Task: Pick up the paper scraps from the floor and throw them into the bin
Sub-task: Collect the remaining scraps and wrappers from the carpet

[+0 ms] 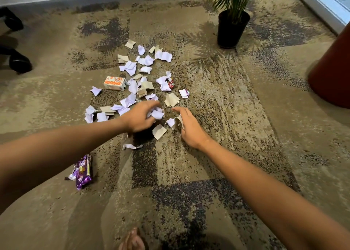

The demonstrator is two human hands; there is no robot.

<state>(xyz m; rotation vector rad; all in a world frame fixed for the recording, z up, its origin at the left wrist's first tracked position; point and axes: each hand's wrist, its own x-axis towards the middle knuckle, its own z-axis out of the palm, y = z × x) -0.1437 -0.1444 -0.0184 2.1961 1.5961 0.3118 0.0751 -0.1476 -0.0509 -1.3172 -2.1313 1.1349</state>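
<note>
Several white and beige paper scraps [144, 60] lie scattered on the patterned carpet in the middle of the view. My left hand [139, 117] reaches over the near end of the pile and its curled fingers grip crumpled white scraps [157, 113]. My right hand [189, 128] is beside it and holds a white and a beige scrap [175, 122] between thumb and fingers. A beige scrap [159, 131] lies between the two hands, and a white strip [132, 146] lies nearer to me. No bin is in view.
An orange and white carton [115, 83] lies left of the pile. A purple wrapper [83, 171] lies near left, a red wrapper [171, 83] among the scraps. A potted plant [232, 29] stands far right, a large red-brown object [333, 75] at the right edge, chair castors [18, 60] at left.
</note>
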